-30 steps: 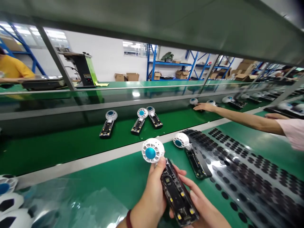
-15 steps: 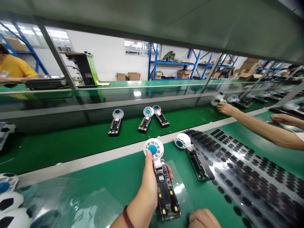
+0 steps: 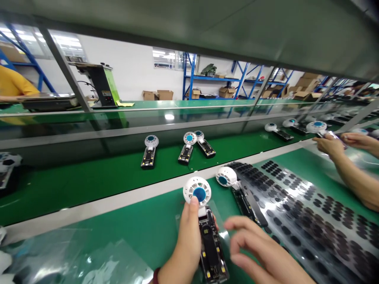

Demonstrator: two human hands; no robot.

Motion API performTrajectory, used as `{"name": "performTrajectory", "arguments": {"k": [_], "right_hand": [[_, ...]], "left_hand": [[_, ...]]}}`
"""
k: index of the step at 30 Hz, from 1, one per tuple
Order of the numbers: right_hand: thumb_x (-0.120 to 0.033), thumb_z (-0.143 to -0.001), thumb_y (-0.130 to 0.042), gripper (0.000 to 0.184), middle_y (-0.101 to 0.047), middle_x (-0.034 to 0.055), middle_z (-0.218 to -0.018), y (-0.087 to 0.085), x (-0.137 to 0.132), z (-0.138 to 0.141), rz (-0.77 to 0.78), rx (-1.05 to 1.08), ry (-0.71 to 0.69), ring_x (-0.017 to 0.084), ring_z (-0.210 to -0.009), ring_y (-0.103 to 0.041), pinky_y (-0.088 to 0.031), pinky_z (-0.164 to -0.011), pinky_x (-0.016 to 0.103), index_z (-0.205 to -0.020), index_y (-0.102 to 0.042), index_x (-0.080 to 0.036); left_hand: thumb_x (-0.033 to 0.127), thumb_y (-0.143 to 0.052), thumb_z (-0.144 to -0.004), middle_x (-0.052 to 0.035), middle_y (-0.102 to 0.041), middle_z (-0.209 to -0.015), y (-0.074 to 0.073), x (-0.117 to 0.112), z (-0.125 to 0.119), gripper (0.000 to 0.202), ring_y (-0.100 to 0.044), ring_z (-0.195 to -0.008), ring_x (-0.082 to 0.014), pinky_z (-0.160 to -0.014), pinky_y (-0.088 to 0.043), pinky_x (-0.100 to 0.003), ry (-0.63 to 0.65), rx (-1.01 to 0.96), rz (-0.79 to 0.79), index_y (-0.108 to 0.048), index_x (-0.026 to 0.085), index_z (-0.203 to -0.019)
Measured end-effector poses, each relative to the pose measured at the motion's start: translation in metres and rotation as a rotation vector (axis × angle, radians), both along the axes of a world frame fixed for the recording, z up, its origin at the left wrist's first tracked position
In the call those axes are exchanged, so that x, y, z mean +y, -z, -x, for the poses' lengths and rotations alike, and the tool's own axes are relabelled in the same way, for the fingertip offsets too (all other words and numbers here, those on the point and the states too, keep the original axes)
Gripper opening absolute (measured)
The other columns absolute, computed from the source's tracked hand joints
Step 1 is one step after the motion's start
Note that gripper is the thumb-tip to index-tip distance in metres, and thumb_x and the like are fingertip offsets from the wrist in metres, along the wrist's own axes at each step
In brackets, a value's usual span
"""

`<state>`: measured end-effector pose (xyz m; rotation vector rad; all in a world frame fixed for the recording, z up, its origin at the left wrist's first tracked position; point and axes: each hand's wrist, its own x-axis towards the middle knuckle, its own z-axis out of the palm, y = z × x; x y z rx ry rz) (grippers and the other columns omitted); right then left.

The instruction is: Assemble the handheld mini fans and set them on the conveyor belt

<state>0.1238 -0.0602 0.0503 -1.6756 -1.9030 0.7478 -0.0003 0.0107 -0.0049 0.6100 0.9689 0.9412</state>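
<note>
My left hand [image 3: 185, 240] is wrapped round a device with a round white vented head [image 3: 196, 188], a blue centre and a long black circuit-board body. Its thumb presses by the blue centre, and a dark round patch shows on the upper board. Just right of the body, my right hand [image 3: 254, 248] hovers with fingers apart and bent, slightly blurred, nothing visible in it. A second such device [image 3: 226, 176] lies tilted on the green table behind the right hand. Beside it are sheets of black round stickers [image 3: 322, 228].
Several similar devices [image 3: 149, 154] lie on the green belt [image 3: 97, 173] beyond the pale rail. Clear plastic film [image 3: 109, 256] covers the table at left. At right, a co-worker's hands [image 3: 331, 148] hold another device. A green shelf [image 3: 189, 23] hangs overhead.
My right hand has risen from the bottom edge to beside the device. A dark round patch shows where a pale square was. The co-worker's hand has moved right, now holding a device.
</note>
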Motion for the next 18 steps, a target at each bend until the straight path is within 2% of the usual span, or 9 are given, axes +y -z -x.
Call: {"name": "performTrajectory", "arguments": {"k": [1, 3, 5, 6, 10, 18], "right_hand": [[-0.014, -0.074, -0.054, 0.013, -0.056, -0.0013, -0.109, -0.002, 0.012, 0.005, 0.040, 0.027, 0.005, 0.015, -0.103, -0.054, -0.045, -0.085, 0.022, -0.066, -0.055, -0.024], [-0.009, -0.075, -0.048, 0.016, -0.048, 0.0001, -0.119, -0.005, 0.031, 0.014, 0.110, 0.063, 0.010, 0.015, -0.108, -0.050, -0.042, -0.088, 0.024, -0.066, -0.051, -0.022], [-0.005, -0.075, -0.046, 0.018, -0.049, 0.0010, -0.115, -0.005, 0.043, 0.022, 0.137, 0.046, -0.015, 0.015, -0.099, -0.053, -0.044, -0.083, 0.026, -0.065, -0.048, -0.021], [-0.004, -0.075, -0.045, 0.019, -0.051, 0.0012, -0.109, -0.005, 0.046, 0.025, 0.144, 0.022, -0.027, 0.015, -0.093, -0.054, -0.045, -0.079, 0.027, -0.065, -0.047, -0.021], [-0.003, -0.074, -0.045, 0.020, -0.053, -0.0001, -0.087, -0.006, 0.048, 0.028, 0.143, -0.064, -0.041, 0.014, -0.076, -0.053, -0.045, -0.066, 0.025, -0.064, -0.047, -0.020], [-0.002, -0.074, -0.045, 0.021, -0.052, 0.0012, -0.091, -0.009, 0.049, 0.030, 0.193, -0.090, -0.037, 0.015, -0.080, -0.053, -0.044, -0.068, 0.026, -0.063, -0.046, -0.020]], "left_hand": [[0.064, -0.041, -0.071, -0.0038, -0.065, -0.064, 0.001, 0.000, 0.000, 0.056, -0.055, -0.051, -0.0154, -0.050, -0.040, -0.027, -0.026, 0.020, -0.032, -0.056, 0.013, -0.089], [0.058, -0.044, -0.074, -0.0060, -0.067, -0.087, 0.003, 0.000, 0.001, 0.051, -0.060, -0.077, -0.0192, -0.071, -0.042, -0.029, -0.076, 0.052, -0.102, -0.055, 0.015, -0.099], [0.055, -0.044, -0.076, -0.0061, -0.063, -0.105, 0.002, 0.000, 0.003, 0.048, -0.053, -0.100, -0.0214, -0.086, -0.036, -0.029, -0.092, 0.085, -0.154, -0.054, 0.017, -0.104], [0.054, -0.043, -0.077, -0.0058, -0.061, -0.109, 0.002, 0.001, 0.003, 0.047, -0.050, -0.105, -0.0219, -0.089, -0.034, -0.030, -0.084, 0.103, -0.164, -0.054, 0.017, -0.105], [0.053, -0.040, -0.079, -0.0044, -0.059, -0.113, -0.002, 0.002, 0.003, 0.046, -0.047, -0.108, -0.0225, -0.089, -0.033, -0.030, -0.037, 0.155, -0.150, -0.052, 0.019, -0.107], [0.049, -0.035, -0.082, -0.0061, -0.058, -0.113, -0.011, 0.002, 0.005, 0.043, -0.047, -0.107, -0.0219, -0.089, -0.031, -0.031, 0.020, 0.188, -0.130, -0.050, 0.018, -0.108]]}}
